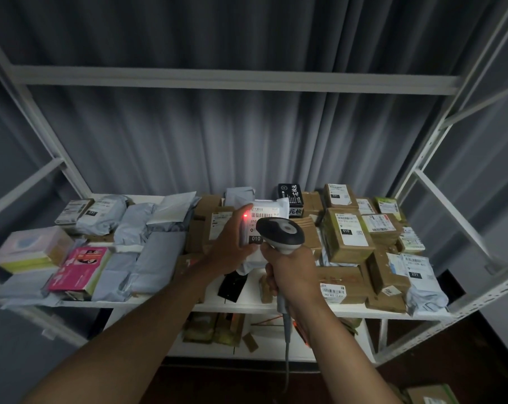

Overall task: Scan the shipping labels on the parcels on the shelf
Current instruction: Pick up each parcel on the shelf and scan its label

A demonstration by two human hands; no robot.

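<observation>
Grey and white plastic forms the scanner [280,234], whose handle is clasped in the closed grip of the right hand [293,272], its head aimed at the label [263,221] on a white parcel [271,209]. That parcel is held tilted up by the left hand [232,246], fingers curled round its left edge, where a red dot [245,216] is cast. Brown cardboard boxes [347,236] are piled to the right and grey mailer bags [159,258] to the left, all on the white shelf [247,304].
</observation>
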